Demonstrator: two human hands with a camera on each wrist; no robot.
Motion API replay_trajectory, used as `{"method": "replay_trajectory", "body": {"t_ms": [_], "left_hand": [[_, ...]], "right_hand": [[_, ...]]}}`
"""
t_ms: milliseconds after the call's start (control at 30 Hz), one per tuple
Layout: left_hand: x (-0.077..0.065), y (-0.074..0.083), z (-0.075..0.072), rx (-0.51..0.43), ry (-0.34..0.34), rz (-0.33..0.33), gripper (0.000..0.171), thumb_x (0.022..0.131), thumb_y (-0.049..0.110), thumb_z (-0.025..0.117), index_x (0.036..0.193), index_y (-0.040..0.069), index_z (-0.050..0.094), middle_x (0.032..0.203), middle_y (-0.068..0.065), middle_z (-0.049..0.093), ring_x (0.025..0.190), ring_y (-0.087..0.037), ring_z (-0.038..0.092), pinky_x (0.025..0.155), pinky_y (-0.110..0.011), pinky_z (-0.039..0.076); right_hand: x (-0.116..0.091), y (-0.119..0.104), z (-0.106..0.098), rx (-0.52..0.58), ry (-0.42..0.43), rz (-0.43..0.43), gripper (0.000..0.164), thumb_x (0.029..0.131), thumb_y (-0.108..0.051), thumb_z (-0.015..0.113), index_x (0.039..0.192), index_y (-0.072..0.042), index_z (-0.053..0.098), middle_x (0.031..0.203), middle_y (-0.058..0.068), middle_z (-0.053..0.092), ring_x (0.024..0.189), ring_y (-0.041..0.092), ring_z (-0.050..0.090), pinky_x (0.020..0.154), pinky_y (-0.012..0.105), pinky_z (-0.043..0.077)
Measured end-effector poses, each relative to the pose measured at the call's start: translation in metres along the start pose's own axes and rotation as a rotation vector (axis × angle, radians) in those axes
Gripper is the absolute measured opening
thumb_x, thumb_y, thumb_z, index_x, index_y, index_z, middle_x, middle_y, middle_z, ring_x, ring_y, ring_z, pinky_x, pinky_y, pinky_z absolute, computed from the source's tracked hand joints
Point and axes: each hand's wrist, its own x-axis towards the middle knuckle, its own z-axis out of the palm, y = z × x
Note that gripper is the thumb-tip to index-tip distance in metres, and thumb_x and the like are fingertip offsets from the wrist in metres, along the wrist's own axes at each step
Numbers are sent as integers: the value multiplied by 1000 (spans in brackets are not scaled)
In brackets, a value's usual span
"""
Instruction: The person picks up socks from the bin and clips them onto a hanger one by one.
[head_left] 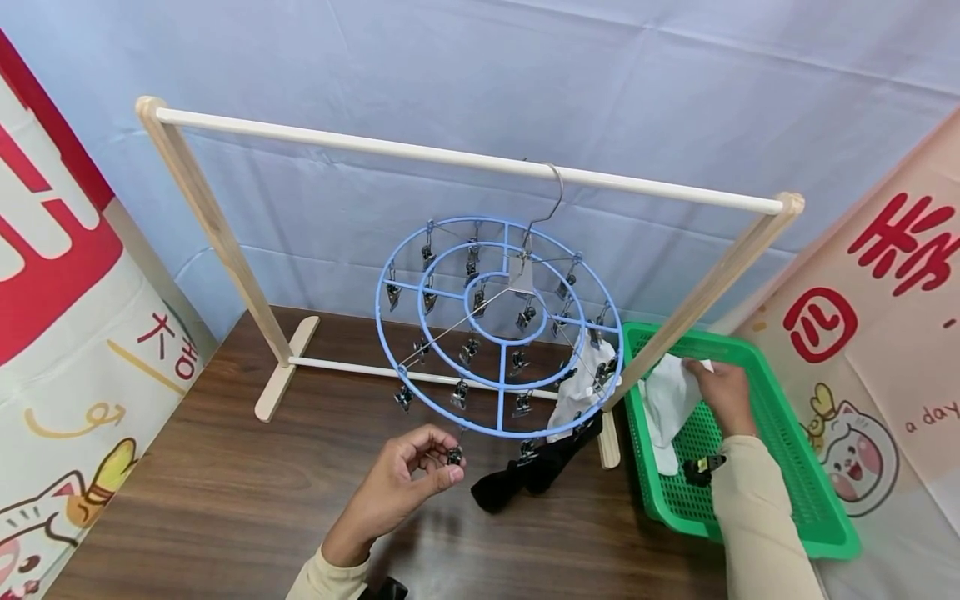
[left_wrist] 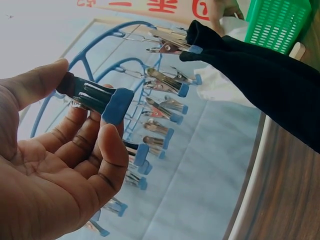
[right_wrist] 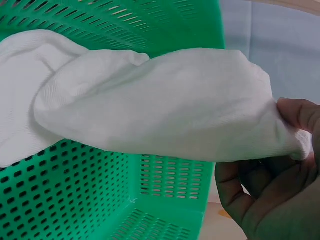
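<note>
We see a matt cloth sock [right_wrist: 165, 105], glossy metal clip [left_wrist: 90, 97], smooth plastic basket [right_wrist: 207, 30] and wood-grained table [head_left: 187, 500].

**Beige sleeves are covering both arms**

A bare left hand [head_left: 405, 482] and a bare right hand [head_left: 726, 398] are showing past the cuffs. The left sleeve [head_left: 325, 578] is showing only a short stretch; the right sleeve [head_left: 763, 517] is showing more length, lightly creased. Beside the right cuff, a small black wrist camera [head_left: 697, 472] is bearing yellow; another black camera [head_left: 390, 589] is peeking out by the left.
</note>
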Motion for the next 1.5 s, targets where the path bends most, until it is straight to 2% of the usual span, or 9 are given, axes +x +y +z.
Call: {"method": "replay_trajectory", "body": {"t_ms": [133,233,400,600,867,1067,1267,1500], "left_hand": [[0,-1,0,8,0,15,16,88,4,69,102,1,62,91,-13,68,76,-13,60,67,-27,51],[0,-1,1,24,3,35,17,87,4,69,104,2,65,90,-10,68,75,-12,59,66,-28,51],[0,1,1,17,6,19,21,88,4,69,108,0,68,99,-10,71,77,-11,62,63,-24,51],[0,3,1,-31,-10,-30,25,89,4,67,112,-5,66,107,-16,69,81,-14,66,67,-26,54],[1,0,2,-53,-16,-17,27,89,3,67,114,-5,63,101,-24,65,84,-16,65,68,-26,54],[1,0,2,-69,-18,-20,31,88,2,67,117,-9,61,102,-23,65,88,-17,64,73,-27,54],[1,0,3,-97,-23,-24,32,90,2,66,118,-11,59,103,-25,64,89,-15,64,74,-27,55],[2,1,5,-127,-24,-59,27,91,3,65,113,-11,60,96,-22,64,79,-16,65,71,-32,56]], "right_hand": [[-6,-8,-3,-8,19,10,49,96,-39,56,62,-3,60,61,1,62,61,15,55,58,34,46],[-8,-10,-4,-11,37,3,49,97,-38,56,66,0,62,61,2,62,60,16,53,56,34,43],[-13,-12,-6,-32,47,-33,50,98,-37,55,65,1,56,53,0,52,54,16,43,50,34,33],[-27,-26,-12,-12,76,-78,52,97,-35,55,56,-7,40,48,-4,28,47,15,29,46,34,27],[-46,-47,-21,-25,136,-111,53,97,-39,56,59,-6,38,47,-4,24,43,15,25,42,34,26],[-60,-58,-21,-22,195,-130,54,96,-39,58,59,-4,40,45,-3,26,41,15,26,39,33,26],[-78,-69,-23,12,255,-173,52,95,-38,59,66,4,50,44,-4,37,44,15,33,41,31,28],[-101,-84,-23,8,320,-233,43,95,-33,61,76,6,61,47,2,43,46,16,38,42,29,28]]}}
